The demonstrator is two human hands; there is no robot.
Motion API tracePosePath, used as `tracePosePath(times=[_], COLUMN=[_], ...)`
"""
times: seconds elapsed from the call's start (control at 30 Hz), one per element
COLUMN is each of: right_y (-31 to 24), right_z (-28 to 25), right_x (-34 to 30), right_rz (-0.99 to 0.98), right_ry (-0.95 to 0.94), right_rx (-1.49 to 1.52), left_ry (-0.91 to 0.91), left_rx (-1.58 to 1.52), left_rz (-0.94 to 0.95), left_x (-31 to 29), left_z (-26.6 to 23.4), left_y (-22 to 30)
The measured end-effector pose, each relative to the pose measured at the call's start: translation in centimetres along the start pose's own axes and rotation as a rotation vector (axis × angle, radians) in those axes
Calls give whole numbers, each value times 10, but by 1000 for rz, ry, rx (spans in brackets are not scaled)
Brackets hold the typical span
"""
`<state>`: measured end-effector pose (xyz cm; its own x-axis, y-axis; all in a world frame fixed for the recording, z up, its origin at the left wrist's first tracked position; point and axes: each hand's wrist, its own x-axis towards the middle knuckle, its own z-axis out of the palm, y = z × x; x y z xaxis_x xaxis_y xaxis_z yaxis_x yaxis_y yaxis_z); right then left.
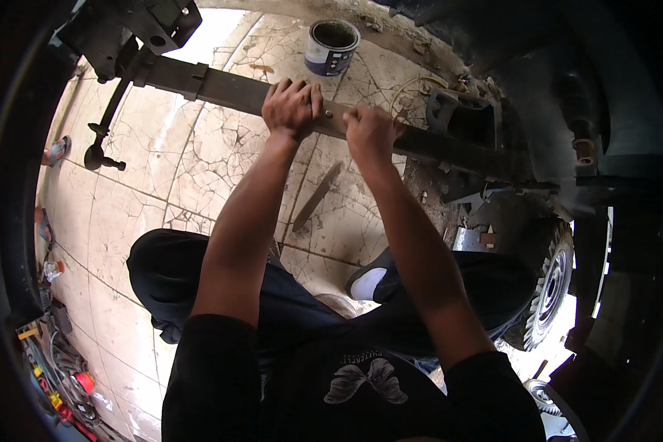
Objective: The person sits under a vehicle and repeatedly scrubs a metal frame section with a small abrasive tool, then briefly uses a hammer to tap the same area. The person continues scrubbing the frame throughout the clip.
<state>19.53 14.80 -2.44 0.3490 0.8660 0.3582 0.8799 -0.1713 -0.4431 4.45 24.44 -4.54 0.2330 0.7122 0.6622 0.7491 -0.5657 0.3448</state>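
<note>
A long flat metal bar, like a vehicle's leaf spring [236,90], crosses in front of me from upper left to right. My left hand [293,109] is closed over it near the middle, fingers curled across its far edge. Just right of that hand, a small round bolt head [329,114] shows on the bar. My right hand [370,134] is closed at the bar beyond the bolt, its fingers curled in. Whatever lies inside those fingers is hidden. Below the bar, a flat pointed strip [317,197] lies on the cracked tiles.
An open paint can [330,59] stands beyond the bar. A clamp [195,81] and a rod with a jointed end [99,151] are at left. Dark vehicle parts crowd the right, near a wheel [551,287]. Tools and cables [62,383] lie lower left.
</note>
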Motion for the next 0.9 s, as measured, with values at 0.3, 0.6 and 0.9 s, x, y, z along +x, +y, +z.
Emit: tracePosePath(times=[0.3, 0.6, 0.9], right_y=[4, -1, -67], right_z=[-37, -55, -104], right_x=[-169, -135, -103], right_rz=[414, 659, 502], right_ry=[-254, -219, -194], right_rx=[475, 1225, 1359], left_ry=[-139, -437, -294], left_rx=[-14, -624, -730], left_rz=[-63, -91, -451], left_x=[6, 53, -57], left_z=[-12, -97, -197], left_y=[5, 52, 103])
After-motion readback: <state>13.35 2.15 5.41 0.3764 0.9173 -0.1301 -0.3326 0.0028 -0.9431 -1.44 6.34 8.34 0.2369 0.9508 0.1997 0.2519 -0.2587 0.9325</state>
